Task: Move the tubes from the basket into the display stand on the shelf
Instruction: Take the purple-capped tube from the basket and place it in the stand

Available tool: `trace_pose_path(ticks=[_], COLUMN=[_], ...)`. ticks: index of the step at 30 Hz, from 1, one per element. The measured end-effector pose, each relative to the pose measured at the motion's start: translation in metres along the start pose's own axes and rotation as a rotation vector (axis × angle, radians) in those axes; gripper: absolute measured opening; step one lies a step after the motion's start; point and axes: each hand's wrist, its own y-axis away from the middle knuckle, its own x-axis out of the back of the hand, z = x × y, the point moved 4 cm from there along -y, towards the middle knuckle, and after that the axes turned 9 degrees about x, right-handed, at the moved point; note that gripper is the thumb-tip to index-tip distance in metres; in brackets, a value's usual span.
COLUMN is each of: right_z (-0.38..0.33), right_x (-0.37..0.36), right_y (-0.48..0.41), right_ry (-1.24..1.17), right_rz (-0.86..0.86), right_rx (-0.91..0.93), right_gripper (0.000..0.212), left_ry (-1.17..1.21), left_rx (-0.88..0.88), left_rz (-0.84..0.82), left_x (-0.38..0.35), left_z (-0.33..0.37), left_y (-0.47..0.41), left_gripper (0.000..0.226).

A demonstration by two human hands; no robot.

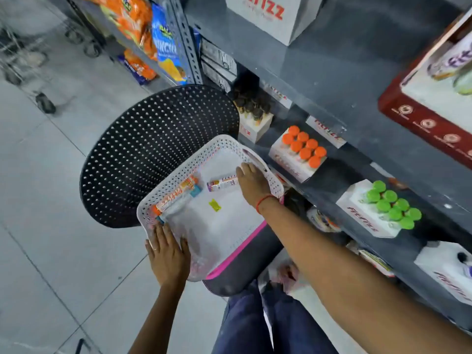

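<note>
Tubes are lying inside the white holey plastic basket (224,144): an orange tube (176,192) by its left wall and a purple-ended tube (221,183) near the middle. The right hand (251,181) is reaching over that purple-ended tube; I cannot tell if it is gripping. The left hand (168,254) is holding the basket's near corner.

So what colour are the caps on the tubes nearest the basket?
Orange caps, clearest in the head view.

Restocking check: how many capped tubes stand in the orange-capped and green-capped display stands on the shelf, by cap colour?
Orange-capped tubes in white cardboard stand: 7
Green-capped tubes in white cardboard stand: 8
Total: 15
</note>
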Motion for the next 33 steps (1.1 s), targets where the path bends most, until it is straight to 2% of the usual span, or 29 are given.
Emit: trace_pose_path(ticks=[7, 9, 12, 14, 17, 20, 23, 25, 28, 30, 33], right_z=[0.011, 0.013, 0.018, 0.017, 0.016, 0.02, 0.025, 0.026, 0.042, 0.062, 0.068], right_x=[-0.007, -0.006, 0.001, 0.008, 0.024, 0.05, 0.076, 0.097, 0.134, 0.181, 0.212], right_y=[0.005, 0.011, 0.019, 0.027, 0.039, 0.051, 0.061, 0.071, 0.086, 0.132, 0.157], right_ry=[0.081, -0.015, -0.348, -0.524, -0.641, -0.656, -0.573, -0.507, -0.445, -0.364, -0.352], right_rz=[-0.081, -0.122, -0.134, -0.055, 0.137, 0.301, 0.289, 0.262, 0.328, 0.428, 0.452], right_rx=[0.056, 0.028, -0.056, -0.121, -0.189, -0.208, -0.158, -0.137, -0.154, -0.239, -0.268], right_gripper=[0.029, 0.028, 0.031, 0.029, 0.018, 0.018, 0.022, 0.024, 0.026, 0.023, 0.018], left_ry=[-0.038, -0.046, -0.042, -0.033, -0.035, -0.072, -0.114, -0.121, -0.08, 0.003, 0.167], left_rx=[0.021, 0.029, 0.034, 0.019, 0.016, -0.014, -0.022, -0.082, -0.217, -0.446, -0.578], left_rz=[0.049, 0.05, 0.051, 0.055, 0.048, 0.038, 0.028, 0.012, 0.027, 0.113, 0.184], left_x=[-0.003, -0.004, -0.003, -0.002, 0.0, 0.003, 0.007, 0.009, 0.017, 0.046, 0.069], left_z=[0.001, 0.001, 0.003, 0.004, 0.005, 0.009, 0.015, 0.029, 0.083, 0.151, 0.209], left_y=[0.001, 0.0, 0.0, 0.001, 0.002, 0.003, 0.006, 0.012, 0.015, 0.033, 0.043], left_gripper=[0.058, 0.056, 0.053, 0.052, 0.05, 0.05, 0.056, 0.06, 0.059, 0.056, 0.052])
